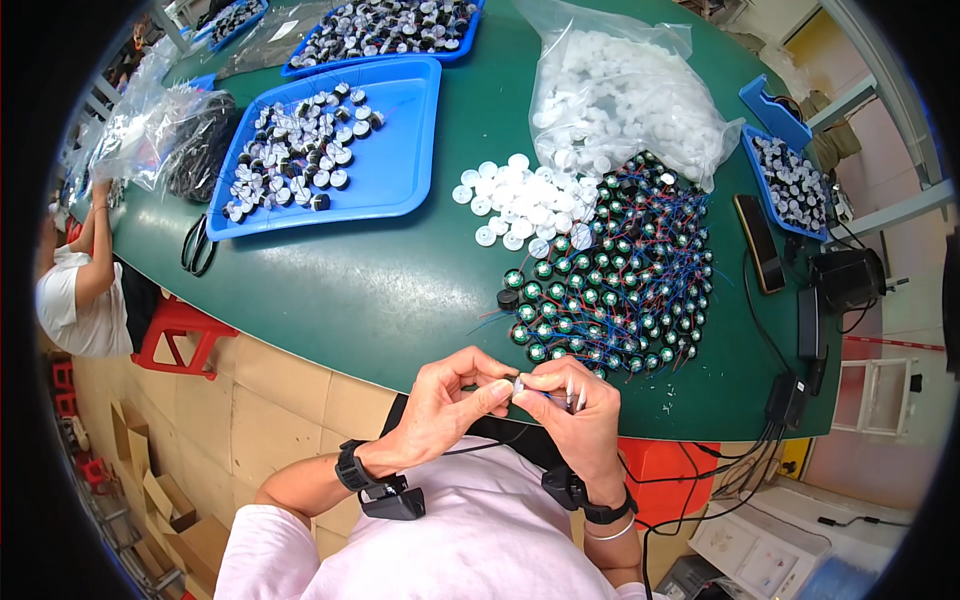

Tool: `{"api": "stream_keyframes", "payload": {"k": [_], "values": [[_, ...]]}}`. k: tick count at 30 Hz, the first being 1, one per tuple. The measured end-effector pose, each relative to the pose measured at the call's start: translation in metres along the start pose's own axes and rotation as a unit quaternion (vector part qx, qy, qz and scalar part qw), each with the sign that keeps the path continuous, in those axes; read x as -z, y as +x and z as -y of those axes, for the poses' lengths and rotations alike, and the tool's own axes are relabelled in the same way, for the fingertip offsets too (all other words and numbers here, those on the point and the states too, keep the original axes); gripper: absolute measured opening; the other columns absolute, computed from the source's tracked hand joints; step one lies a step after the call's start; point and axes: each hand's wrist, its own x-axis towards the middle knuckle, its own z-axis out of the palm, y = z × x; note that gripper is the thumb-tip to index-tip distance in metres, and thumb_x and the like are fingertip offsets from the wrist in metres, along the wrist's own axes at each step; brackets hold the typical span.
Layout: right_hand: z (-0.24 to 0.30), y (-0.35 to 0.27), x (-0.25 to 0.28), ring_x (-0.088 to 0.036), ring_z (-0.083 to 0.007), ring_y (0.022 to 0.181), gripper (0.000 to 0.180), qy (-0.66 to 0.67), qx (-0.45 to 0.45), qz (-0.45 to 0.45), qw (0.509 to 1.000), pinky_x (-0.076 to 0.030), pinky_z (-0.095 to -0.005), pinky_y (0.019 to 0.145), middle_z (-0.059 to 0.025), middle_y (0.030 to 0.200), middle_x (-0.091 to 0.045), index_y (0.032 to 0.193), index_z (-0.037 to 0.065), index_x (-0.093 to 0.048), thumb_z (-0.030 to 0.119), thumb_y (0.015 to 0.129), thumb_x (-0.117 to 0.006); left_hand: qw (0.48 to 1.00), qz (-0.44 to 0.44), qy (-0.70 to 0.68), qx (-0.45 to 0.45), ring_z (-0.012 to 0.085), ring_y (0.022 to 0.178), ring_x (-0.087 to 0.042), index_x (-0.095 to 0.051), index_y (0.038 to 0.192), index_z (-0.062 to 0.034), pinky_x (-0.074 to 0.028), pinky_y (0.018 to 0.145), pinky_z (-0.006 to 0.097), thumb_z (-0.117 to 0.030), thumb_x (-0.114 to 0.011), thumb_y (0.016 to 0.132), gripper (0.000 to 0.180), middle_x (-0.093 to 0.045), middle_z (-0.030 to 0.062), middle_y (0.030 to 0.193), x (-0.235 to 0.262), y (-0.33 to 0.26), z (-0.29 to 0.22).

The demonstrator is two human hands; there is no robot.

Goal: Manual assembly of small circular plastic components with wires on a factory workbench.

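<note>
Holding my left hand (450, 400) and right hand (575, 410) together just off the near edge of the green table (380, 300), I see the fingertips of both meet at one small round part (518, 384). The left thumb and forefinger are closed onto it; the right fingers are curled shut around it and around thin wires that run from it. The part is too small to identify further.

Surface layout:
- A heap of round green-faced components with red and blue leads (615, 280) lies just beyond the hands, right of centre.
- A loose pile of white discs (515, 200) touches the far-left side of that heap.
- A clear bag of white discs (625, 95) sits behind both.
- A blue tray of black-and-white round parts (400, 170) stands far left; black scissors (197, 245) lie beside its near corner.
- A second blue tray (300, 65) sits farther back, and a smaller one (770, 190) at the right edge.

Room: the floor is beige tile (260, 400). A red stool (180, 335) stands at the left, next to a seated person in white (75, 295). Flattened cardboard (160, 500) lies lower left.
</note>
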Motion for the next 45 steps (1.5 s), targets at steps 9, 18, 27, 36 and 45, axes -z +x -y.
{"api": "stream_keyframes", "payload": {"k": [9, 18, 27, 36, 45], "values": [[-0.008, -0.004, 0.0, -0.043, -0.0034, 0.06, 0.012, 0.063, -0.051, 0.002, 0.997, -0.033, -0.0192, 0.052, 0.0001, 0.074, -0.057, 0.084, 0.001, -0.063, 0.003, 0.075, -0.07, 1.0, 0.018, -0.002, -0.001, 0.0131, 0.084, -0.06, -0.054, 0.101, 0.0023, -0.053, 0.074, 0.027, -0.013, -0.058, 0.089, 0.02, -0.062, 0.0103, 0.098, 0.002, 0.0, 0.002], [0.001, -0.007, 0.005, -0.038, 0.0037, 0.056, 0.02, 0.051, -0.035, 0.003, 0.998, -0.027, -0.0121, 0.046, -0.0009, 0.088, -0.058, 0.097, -0.001, -0.063, 0.0, 0.078, -0.068, 0.999, 0.02, -0.038, 0.019, 0.0128, 0.083, -0.062, -0.053, 0.104, 0.002, -0.053, 0.075, 0.027, -0.014, -0.057, 0.09, 0.022, -0.062, 0.0094, 0.096, 0.001, 0.002, -0.005], [0.002, -0.002, 0.002, -0.042, -0.0069, 0.056, 0.018, -0.037, 0.06, 0.007, 0.997, -0.032, -0.0214, 0.047, -0.0028, 0.077, -0.056, 0.09, 0.002, -0.064, -0.002, 0.073, -0.07, 0.997, 0.022, -0.042, 0.059, 0.0101, 0.079, -0.059, -0.055, 0.101, 0.0021, -0.052, 0.072, 0.024, -0.016, -0.057, 0.09, 0.021, -0.063, 0.0082, 0.093, 0.002, 0.002, -0.008], [0.015, -0.001, 0.007, -0.054, -0.0112, 0.065, 0.017, -0.094, 0.095, 0.057, 0.989, -0.042, -0.0224, 0.054, -0.006, 0.08, -0.057, 0.088, 0.002, -0.064, -0.003, 0.073, -0.069, 0.987, 0.045, -0.076, 0.132, 0.011, 0.074, -0.06, -0.057, 0.097, 0.0009, -0.053, 0.07, 0.026, -0.019, -0.06, 0.088, 0.023, -0.064, 0.0101, 0.095, 0.007, 0.004, -0.016], [0.015, 0.002, 0.013, -0.058, -0.0167, 0.064, 0.023, -0.113, 0.11, 0.083, 0.984, -0.046, -0.0269, 0.054, -0.0075, 0.084, -0.057, 0.095, 0.004, -0.064, -0.004, 0.073, -0.066, 0.983, 0.069, -0.08, 0.151, 0.0107, 0.077, -0.06, -0.057, 0.098, 0.001, -0.052, 0.071, 0.026, -0.016, -0.058, 0.089, 0.019, -0.064, 0.0093, 0.094, 0.012, 0.006, -0.017]]}}
